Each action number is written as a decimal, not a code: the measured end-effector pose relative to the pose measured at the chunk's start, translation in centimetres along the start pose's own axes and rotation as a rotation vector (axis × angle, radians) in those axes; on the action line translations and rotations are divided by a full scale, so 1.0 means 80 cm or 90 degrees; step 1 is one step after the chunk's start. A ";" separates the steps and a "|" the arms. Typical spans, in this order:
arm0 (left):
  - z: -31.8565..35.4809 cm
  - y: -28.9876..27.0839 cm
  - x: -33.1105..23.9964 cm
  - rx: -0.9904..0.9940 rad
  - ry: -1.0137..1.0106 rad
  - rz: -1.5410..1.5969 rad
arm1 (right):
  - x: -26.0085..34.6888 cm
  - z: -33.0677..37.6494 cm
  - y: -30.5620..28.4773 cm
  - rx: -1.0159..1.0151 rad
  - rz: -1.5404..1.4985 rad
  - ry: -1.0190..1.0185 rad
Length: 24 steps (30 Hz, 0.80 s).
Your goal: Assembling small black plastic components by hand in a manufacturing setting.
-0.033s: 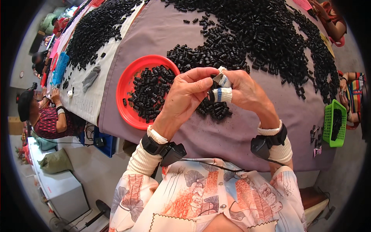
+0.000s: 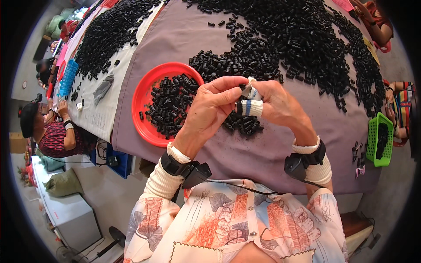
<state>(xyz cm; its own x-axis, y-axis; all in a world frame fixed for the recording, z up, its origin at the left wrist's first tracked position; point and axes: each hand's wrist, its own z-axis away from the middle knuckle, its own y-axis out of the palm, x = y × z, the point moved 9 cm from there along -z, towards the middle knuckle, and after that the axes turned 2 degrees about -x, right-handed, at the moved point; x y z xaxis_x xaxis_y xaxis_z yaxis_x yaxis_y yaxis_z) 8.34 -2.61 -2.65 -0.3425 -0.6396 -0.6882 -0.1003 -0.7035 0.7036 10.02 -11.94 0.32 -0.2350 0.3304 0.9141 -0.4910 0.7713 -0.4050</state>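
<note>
My two hands meet over the table, in front of the heap of small black cylindrical plastic parts [image 2: 237,63]. My left hand [image 2: 210,107] pinches with thumb and forefinger, but what lies between the tips is too small to make out. On the fingers of my right hand [image 2: 283,105] sit white ribbed cloth finger sleeves [image 2: 251,108] with blue stripes. Those fingers are curled closed, and a small black part [image 2: 239,108] shows at the end of one sleeve, partly hidden. Just left of my hands, a round red tray [image 2: 141,94] holds many of the same black parts.
Black parts cover much of the far table, with another heap [image 2: 103,41] at far left. A green basket [image 2: 372,140] stands at the right edge and a blue basket [image 2: 69,78] at the left. A grey cloth [image 2: 103,87] lies nearby. Other people sit at both sides.
</note>
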 end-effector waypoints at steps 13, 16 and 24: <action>0.000 0.008 0.007 0.034 -0.019 0.086 | -0.004 -0.001 -0.011 -0.046 -0.051 -0.013; 0.002 0.006 0.007 0.019 -0.013 0.076 | -0.005 0.000 -0.007 -0.032 -0.053 -0.004; 0.004 0.007 0.005 0.016 0.000 0.042 | -0.005 0.002 -0.005 -0.015 -0.026 0.006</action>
<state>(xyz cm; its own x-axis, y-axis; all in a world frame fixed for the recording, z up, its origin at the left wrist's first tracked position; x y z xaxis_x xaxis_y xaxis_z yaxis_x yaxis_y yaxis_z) 7.81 -3.15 -2.50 -0.3495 -0.6838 -0.6405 -0.1016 -0.6520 0.7514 10.15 -12.45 0.15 -0.2066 0.3039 0.9300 -0.4800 0.7968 -0.3671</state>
